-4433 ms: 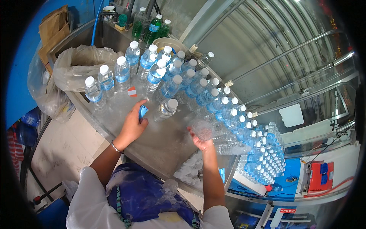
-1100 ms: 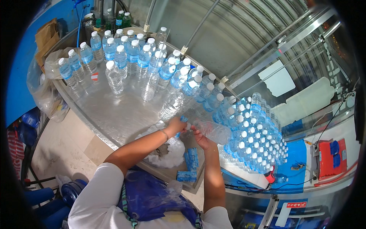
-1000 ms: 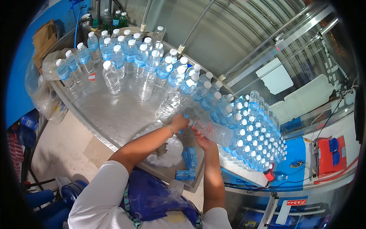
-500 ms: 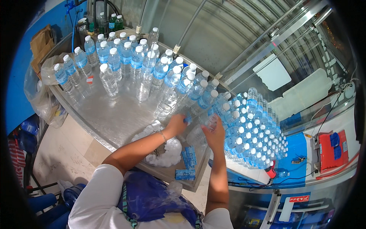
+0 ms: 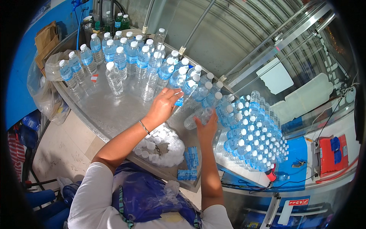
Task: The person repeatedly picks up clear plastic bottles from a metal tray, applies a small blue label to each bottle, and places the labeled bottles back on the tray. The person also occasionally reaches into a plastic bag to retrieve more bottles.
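My left hand (image 5: 163,106) reaches over the steel tray (image 5: 108,114), its fingers closed on a small blue label (image 5: 178,102) in front of standing bottles. Whether it also touches a bottle behind the label is hidden. My right hand (image 5: 208,124) is closed around a clear plastic bottle (image 5: 192,120) that leans over, its base toward the left. Below my hands lies a heap of white bottle caps (image 5: 169,147). Flat blue label stacks (image 5: 187,174) rest by the tray's near right corner. A bottle without a label (image 5: 114,79) stands apart in the tray.
Rows of capped, blue-labelled bottles (image 5: 131,57) fill the tray's far side. At right, many bottles (image 5: 251,131) crowd a white-edged table. Steel pipes (image 5: 198,26) slant behind. A clear plastic bag (image 5: 47,101) hangs at the left edge, and a red item (image 5: 333,152) lies far right.
My left hand has moved up and away with the blue label, uncovering more of the cap heap. My right hand has shifted slightly left, and its bottle now leans more.
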Demonstrator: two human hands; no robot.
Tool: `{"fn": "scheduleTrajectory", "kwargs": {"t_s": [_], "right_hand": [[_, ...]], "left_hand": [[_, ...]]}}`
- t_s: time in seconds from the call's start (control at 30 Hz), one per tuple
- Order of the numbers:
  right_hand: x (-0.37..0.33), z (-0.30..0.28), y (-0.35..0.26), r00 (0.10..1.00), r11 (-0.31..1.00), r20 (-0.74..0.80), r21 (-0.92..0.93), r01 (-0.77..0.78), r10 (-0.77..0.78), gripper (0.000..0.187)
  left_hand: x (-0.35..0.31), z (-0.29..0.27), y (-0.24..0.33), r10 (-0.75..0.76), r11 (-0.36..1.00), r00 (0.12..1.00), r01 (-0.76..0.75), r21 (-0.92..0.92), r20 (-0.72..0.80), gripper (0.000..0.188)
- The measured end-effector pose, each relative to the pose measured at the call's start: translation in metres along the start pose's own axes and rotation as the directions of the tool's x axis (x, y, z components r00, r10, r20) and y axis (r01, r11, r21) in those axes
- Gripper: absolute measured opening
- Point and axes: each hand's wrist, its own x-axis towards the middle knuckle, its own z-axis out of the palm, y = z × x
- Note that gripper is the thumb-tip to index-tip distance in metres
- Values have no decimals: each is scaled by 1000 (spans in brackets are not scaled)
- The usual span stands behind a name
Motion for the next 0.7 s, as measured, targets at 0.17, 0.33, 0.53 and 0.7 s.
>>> {"fn": "scheduleTrajectory", "kwargs": {"t_s": [0.17, 0.33, 0.53, 0.7], "right_hand": [[-18, -13, -12, 988, 983, -84, 141, -117, 130, 80], [-44, -23, -30, 978, 976, -197, 218, -23, 67, 60], [-49, 3, -86, 993, 846, 66, 521, -114, 93, 38], [-39, 28, -110, 970, 820, 234, 539, -192, 74, 31]], "left_hand": [[0, 6, -6, -16, 1000, 1000, 16, -15, 2, 48], [7, 3, -3, -48, 998, 999, 49, -34, 25, 44], [-24, -30, 6, -477, 594, 851, 497, -633, 220, 36], [-57, -24, -3, -517, -46, 585, 710, -702, 625, 23]]}}
